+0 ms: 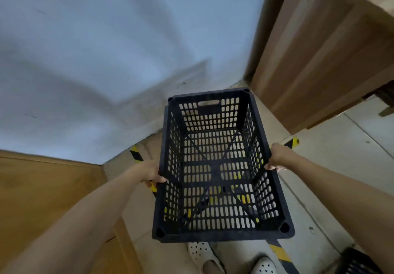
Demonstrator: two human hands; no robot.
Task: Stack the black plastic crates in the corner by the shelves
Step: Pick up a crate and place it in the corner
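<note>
A: Looking under the black crate (217, 167), what's hard to make out?

B: The floor there shows only through the slots, with bits of yellow-and-black tape (279, 252). Another crate (358, 261) is cut off at the lower right corner.

A: And the hands?

B: Left hand (152, 174) and right hand (276, 158) each clamp a long side rim, holding it above the floor before the white wall (106, 50), between wooden panels (319, 50). White perforated shoes (200, 252) peek out below.

2nd black crate (355, 262) cut off at bottom-right edge; fingertips of both hands hidden under crate (215, 165) rim; wall (96, 50) blurred.
</note>
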